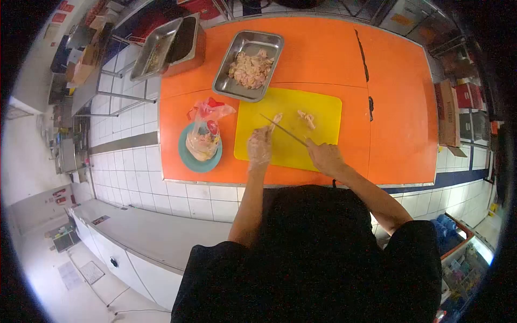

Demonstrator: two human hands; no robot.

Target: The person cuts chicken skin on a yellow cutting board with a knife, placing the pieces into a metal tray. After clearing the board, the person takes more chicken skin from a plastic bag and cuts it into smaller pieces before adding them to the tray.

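On the yellow cutting board (250, 116), my left hand (259, 148), in a clear plastic glove, has its fingers closed on the near end of a small piece of raw meat (277, 118). My right hand (325, 157) is wrapped round the handle of a knife (290, 133). The blade points up and left and crosses the piece just beyond my left fingertips; whether it is cutting in cannot be made out. Another pale piece of meat (307, 119) lies on the board to the right of the blade.
Behind the board, a metal tray (222, 82) holds chopped meat (251, 69). To the left, a teal bowl (186, 156) carries a plastic bag (204, 141) of pale contents. Deep metal pans (186, 59) stand at the far left corner of the orange table (398, 118).
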